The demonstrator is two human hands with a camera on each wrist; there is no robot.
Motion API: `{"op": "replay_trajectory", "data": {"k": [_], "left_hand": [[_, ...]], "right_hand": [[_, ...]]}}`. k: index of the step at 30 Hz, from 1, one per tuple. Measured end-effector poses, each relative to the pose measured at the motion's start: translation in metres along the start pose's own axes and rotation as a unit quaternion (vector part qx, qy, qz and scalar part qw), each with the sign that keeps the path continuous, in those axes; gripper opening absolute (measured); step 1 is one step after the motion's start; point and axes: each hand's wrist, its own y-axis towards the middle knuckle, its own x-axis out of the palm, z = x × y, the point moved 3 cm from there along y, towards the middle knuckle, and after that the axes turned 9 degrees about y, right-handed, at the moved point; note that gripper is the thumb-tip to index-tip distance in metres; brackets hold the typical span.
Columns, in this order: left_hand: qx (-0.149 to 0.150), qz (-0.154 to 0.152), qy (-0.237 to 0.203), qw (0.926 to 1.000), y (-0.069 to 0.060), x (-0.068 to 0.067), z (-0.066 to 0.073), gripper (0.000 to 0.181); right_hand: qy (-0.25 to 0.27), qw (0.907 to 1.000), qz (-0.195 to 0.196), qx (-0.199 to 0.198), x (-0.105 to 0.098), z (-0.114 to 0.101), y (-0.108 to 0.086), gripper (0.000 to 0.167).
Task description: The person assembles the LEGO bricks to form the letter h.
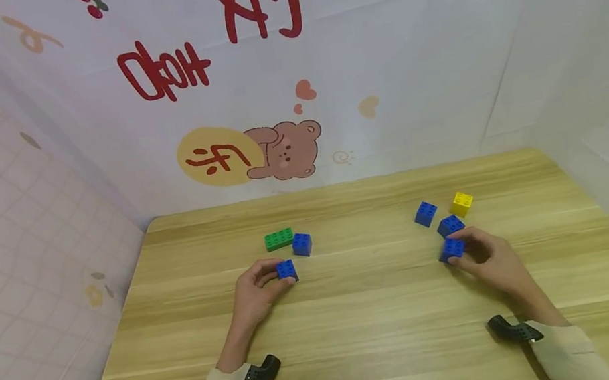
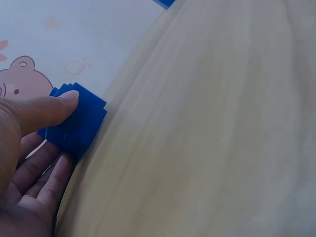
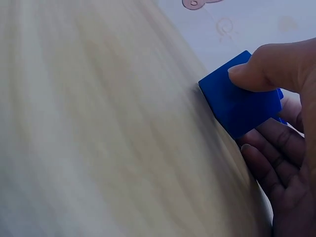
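The left hand (image 1: 254, 295) pinches a blue block (image 1: 286, 270) between thumb and fingers; in the left wrist view the thumb lies across a face of this block (image 2: 81, 121). On the right, the other hand (image 1: 494, 262) grips a second blue block (image 1: 452, 249), and the right wrist view shows its thumb on the block's side (image 3: 239, 96). Just behind the right-hand block sits a blue block (image 1: 450, 226), partly hidden by it. Behind the left-hand block stands another blue block (image 1: 302, 245), beside a flat green block (image 1: 279, 239).
Farther back on the right of the wooden table (image 1: 380, 340) are a blue block (image 1: 426, 214) and a yellow block (image 1: 462, 203). A white printed cloth (image 1: 408, 49) rises behind the table, with more cloth at both sides. Each wrist carries a black device.
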Motion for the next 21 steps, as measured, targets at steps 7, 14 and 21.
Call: {"op": "replay_trajectory", "data": {"k": [7, 14, 21], "left_hand": [[-0.009, -0.002, 0.002, 1.0000, 0.001, 0.005, 0.000, 0.044], [-0.006, -0.002, 0.005, 1.0000, 0.000, 0.005, 0.000, 0.044], [-0.003, -0.002, 0.003, 1.0000, 0.000, 0.005, 0.000, 0.045]], "right_hand": [[0.009, 0.9999, -0.007, -0.005, 0.006, -0.008, -0.001, 0.037], [0.024, 0.9996, -0.016, 0.007, 0.014, -0.004, -0.001, 0.037], [0.043, 0.9989, -0.019, -0.002, 0.020, -0.007, -0.001, 0.037]]}}
